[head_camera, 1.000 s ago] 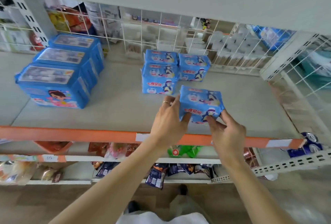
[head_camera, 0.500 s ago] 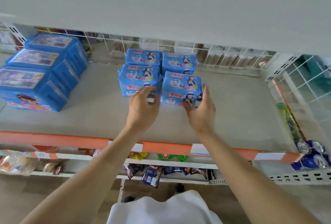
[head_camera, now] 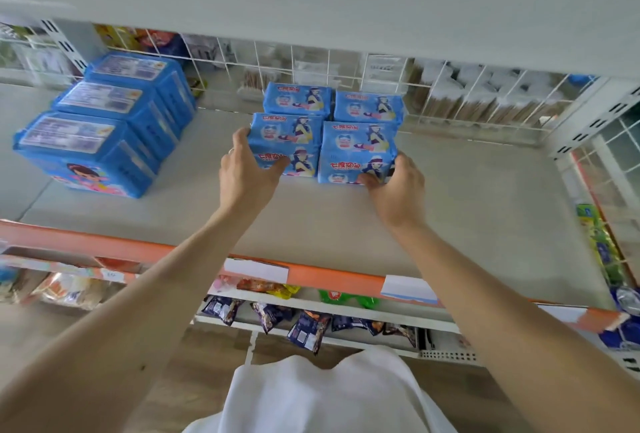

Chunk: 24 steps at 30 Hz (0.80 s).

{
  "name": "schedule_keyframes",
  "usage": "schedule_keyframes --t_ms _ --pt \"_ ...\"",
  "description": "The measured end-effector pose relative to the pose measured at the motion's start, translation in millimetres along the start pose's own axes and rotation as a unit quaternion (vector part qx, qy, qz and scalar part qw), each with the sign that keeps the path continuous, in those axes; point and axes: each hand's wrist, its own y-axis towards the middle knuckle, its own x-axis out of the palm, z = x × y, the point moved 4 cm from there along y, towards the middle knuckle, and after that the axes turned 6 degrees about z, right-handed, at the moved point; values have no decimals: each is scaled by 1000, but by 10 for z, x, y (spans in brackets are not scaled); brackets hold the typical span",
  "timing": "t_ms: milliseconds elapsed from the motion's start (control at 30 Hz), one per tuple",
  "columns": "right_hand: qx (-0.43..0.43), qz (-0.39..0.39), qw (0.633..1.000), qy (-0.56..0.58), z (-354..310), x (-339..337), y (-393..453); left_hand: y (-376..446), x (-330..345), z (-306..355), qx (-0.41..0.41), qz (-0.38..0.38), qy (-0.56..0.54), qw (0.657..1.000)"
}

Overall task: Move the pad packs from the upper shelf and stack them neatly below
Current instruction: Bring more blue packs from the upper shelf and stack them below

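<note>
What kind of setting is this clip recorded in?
Most likely a small shop or supermarket aisle: metal shelving with an orange front rail bearing price label slips, stacked blue pad packs, and snack bags on the shelf below.

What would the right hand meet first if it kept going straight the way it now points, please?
The right hand already touches the front right pad pack; straight on lies the rear right pack, though depth is unclear.

pad packs (head_camera: 356,152): blue, cartoon print | shelf edge (head_camera: 104,245): orange
</note>
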Motion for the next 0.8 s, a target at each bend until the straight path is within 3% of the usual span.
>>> schedule_keyframes --t_ms 633,800 --pt "37 -3 999 1 97 15 83 278 -20 -67 5 -66 -10 998" --pt "38 4 999 -6 39 80 150 297 41 -43 7 -46 -13 999"
